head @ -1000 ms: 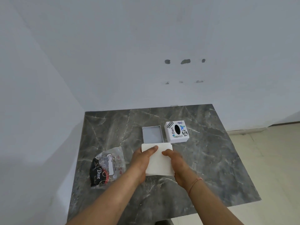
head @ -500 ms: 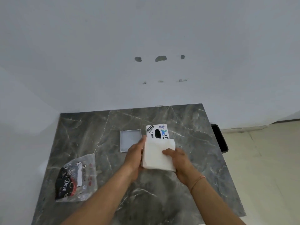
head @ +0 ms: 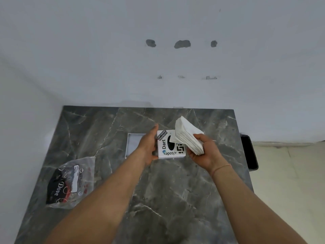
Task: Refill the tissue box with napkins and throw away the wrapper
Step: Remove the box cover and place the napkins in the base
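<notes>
The right hand (head: 202,152) is clamped on a soft, light stack of napkins (head: 189,136) held tilted just above the tissue box (head: 164,147), which the left hand (head: 148,147) grips at its side on the table (head: 175,199); the loose sheets probably fan unless pinched across the thickness.

tray (head: 134,143): right part behind left hand (head: 147,147) | forearms: cut by bottom edge

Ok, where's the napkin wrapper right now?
In the head view the wrapper lies flat near the left front edge of the marble table, left of the left forearm and nearer than the open tray; neither hand touches it.
</notes>
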